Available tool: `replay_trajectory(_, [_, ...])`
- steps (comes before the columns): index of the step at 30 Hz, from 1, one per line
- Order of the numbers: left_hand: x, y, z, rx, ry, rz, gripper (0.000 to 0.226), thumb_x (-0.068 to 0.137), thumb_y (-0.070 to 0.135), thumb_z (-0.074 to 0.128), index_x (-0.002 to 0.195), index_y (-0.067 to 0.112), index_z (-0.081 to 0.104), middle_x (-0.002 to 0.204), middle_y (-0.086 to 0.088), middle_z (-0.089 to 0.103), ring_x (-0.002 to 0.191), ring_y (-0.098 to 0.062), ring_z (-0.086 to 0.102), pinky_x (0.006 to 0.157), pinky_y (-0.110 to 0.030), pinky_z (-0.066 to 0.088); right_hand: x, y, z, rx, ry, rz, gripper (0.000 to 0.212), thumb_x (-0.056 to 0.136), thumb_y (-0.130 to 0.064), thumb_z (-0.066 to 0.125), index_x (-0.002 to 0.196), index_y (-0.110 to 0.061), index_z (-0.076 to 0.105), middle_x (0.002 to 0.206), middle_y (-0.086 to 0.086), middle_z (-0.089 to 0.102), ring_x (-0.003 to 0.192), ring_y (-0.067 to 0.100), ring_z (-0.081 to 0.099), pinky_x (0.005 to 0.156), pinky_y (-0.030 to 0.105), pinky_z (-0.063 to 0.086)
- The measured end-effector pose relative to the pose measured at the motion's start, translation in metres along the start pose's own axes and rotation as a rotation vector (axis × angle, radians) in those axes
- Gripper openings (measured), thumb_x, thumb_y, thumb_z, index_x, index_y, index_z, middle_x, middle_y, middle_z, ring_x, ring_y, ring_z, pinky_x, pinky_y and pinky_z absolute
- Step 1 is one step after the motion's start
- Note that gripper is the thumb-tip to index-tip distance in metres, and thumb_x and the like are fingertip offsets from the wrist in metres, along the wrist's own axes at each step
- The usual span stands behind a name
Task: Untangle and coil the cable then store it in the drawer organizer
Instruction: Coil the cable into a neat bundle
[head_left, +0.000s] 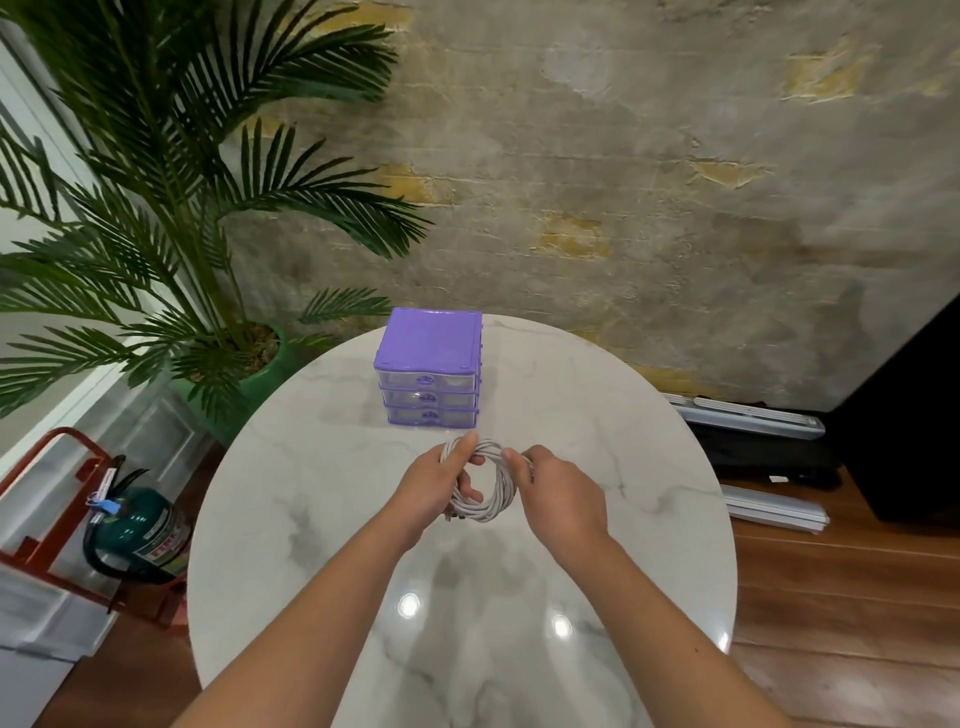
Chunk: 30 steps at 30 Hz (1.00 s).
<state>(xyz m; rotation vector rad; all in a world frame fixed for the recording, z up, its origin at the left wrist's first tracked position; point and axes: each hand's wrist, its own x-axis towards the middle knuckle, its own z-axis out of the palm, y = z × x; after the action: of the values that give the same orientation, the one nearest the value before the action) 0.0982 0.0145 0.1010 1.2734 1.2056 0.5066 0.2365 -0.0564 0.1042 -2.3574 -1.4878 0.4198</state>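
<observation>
Both hands hold a white cable (485, 486) wound into a round coil above a marble surface (311, 519). The left hand (434, 486) has its fingers curled through the ring; the right hand (558, 491) pinches the opposite side. Just beyond the fingers stands a purple drawer organizer (428, 366), all drawers closed. Freeing a hand to open a drawer may let the loops spring apart.

round marble table (291, 519), purple drawer organizer (427, 358) (drawers closed) on it

Glossy marble table (311, 519); plastic drawer organizer (427, 338).
</observation>
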Motion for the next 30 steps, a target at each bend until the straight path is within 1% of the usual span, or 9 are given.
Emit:
replay_trajectory(7, [-0.001, 0.008, -0.004, -0.122, 0.031, 0.03, 0.038, 0.092, 0.052, 0.054, 0.096, 0.016, 0.066, 0.058, 0.005, 0.049, 0.065, -0.015, 0.07, 0.047, -0.021, 0.046, 0.004, 0.014, 0.007, 0.193, 0.05, -0.236, 0.033, 0.102, -0.025, 0.027, 0.1, -0.022, 0.06, 0.092, -0.001, 0.06, 0.089, 0.023, 0.053, 0.081, 0.039, 0.043])
replay_trajectory(10, [0.001, 0.006, -0.009, -0.13, 0.077, 0.027, 0.027, 0.087, 0.046, 0.065, 0.097, 0.021, 0.066, 0.056, 0.008, 0.059, 0.063, -0.016, 0.071, 0.051, -0.026, 0.05, 0.01, 0.021, 0.01, 0.148, -0.055, -0.246, 0.031, 0.104, -0.03, 0.029, 0.101, -0.022, 0.059, 0.092, -0.001, 0.049, 0.094, 0.023, 0.047, 0.085, 0.037, 0.041])
replay_trajectory(14, [0.002, 0.002, -0.012, -0.132, 0.125, 0.058, 0.019, 0.088, 0.045, 0.065, 0.097, 0.028, 0.065, 0.082, 0.001, 0.069, 0.062, -0.015, 0.068, 0.055, -0.031, 0.047, 0.013, 0.023, 0.011, 0.041, -0.058, -0.285, 0.032, 0.102, -0.035, 0.04, 0.094, -0.018, 0.065, 0.094, -0.001, 0.048, 0.096, 0.02, 0.043, 0.085, 0.034, 0.042])
replay_trajectory(18, [0.002, -0.002, -0.011, -0.066, 0.113, 0.088, 0.024, 0.09, 0.049, 0.06, 0.098, 0.028, 0.066, 0.086, -0.003, 0.062, 0.064, -0.013, 0.053, 0.053, -0.028, 0.046, 0.013, 0.015, 0.002, 0.303, -0.268, -0.111, 0.028, 0.099, -0.02, 0.048, 0.076, -0.01, 0.062, 0.067, -0.003, 0.055, 0.062, 0.016, 0.053, 0.07, 0.035, 0.05])
replay_trajectory(20, [0.001, -0.002, -0.011, -0.07, 0.088, 0.078, 0.025, 0.092, 0.051, 0.055, 0.098, 0.029, 0.066, 0.084, 0.0, 0.062, 0.065, -0.013, 0.053, 0.055, -0.028, 0.048, 0.012, 0.01, 0.0, 0.482, -0.377, -0.012, 0.022, 0.095, -0.007, 0.045, 0.086, -0.005, 0.065, 0.071, 0.002, 0.063, 0.057, 0.015, 0.057, 0.063, 0.03, 0.051])
replay_trajectory(22, [0.0, -0.002, -0.009, -0.096, 0.062, 0.063, 0.028, 0.093, 0.053, 0.052, 0.097, 0.029, 0.066, 0.077, 0.003, 0.059, 0.067, -0.013, 0.054, 0.058, -0.029, 0.05, 0.01, 0.005, -0.003, 0.676, -0.462, 0.062, 0.025, 0.092, 0.001, 0.041, 0.093, -0.006, 0.065, 0.08, 0.009, 0.068, 0.062, 0.022, 0.065, 0.065, 0.031, 0.056])
replay_trajectory(25, [-0.001, 0.0, -0.008, -0.114, 0.014, 0.058, 0.029, 0.094, 0.054, 0.049, 0.094, 0.03, 0.065, 0.06, 0.017, 0.056, 0.068, -0.013, 0.051, 0.06, -0.029, 0.049, 0.008, -0.002, -0.011, 1.012, -0.567, 0.188, 0.023, 0.09, -0.004, 0.041, 0.091, -0.002, 0.065, 0.083, 0.02, 0.07, 0.073, 0.033, 0.07, 0.074, 0.039, 0.06])
replay_trajectory(27, [-0.003, 0.002, -0.009, -0.118, -0.024, 0.055, 0.03, 0.094, 0.054, 0.046, 0.095, 0.03, 0.063, 0.054, 0.021, 0.055, 0.065, -0.011, 0.051, 0.062, -0.029, 0.049, 0.008, -0.003, -0.013, 1.161, -0.605, 0.243, 0.022, 0.093, -0.016, 0.05, 0.095, 0.001, 0.064, 0.084, 0.023, 0.07, 0.074, 0.035, 0.069, 0.075, 0.04, 0.059])
replay_trajectory(30, [-0.003, 0.002, -0.008, -0.08, -0.084, 0.053, 0.033, 0.095, 0.057, 0.043, 0.102, 0.032, 0.063, 0.066, 0.021, 0.065, 0.065, -0.008, 0.064, 0.066, -0.03, 0.055, 0.009, -0.003, -0.003, 1.062, -0.547, 0.219, 0.038, 0.091, -0.035, 0.063, 0.107, -0.001, 0.064, 0.093, 0.018, 0.071, 0.076, 0.028, 0.071, 0.075, 0.039, 0.06])
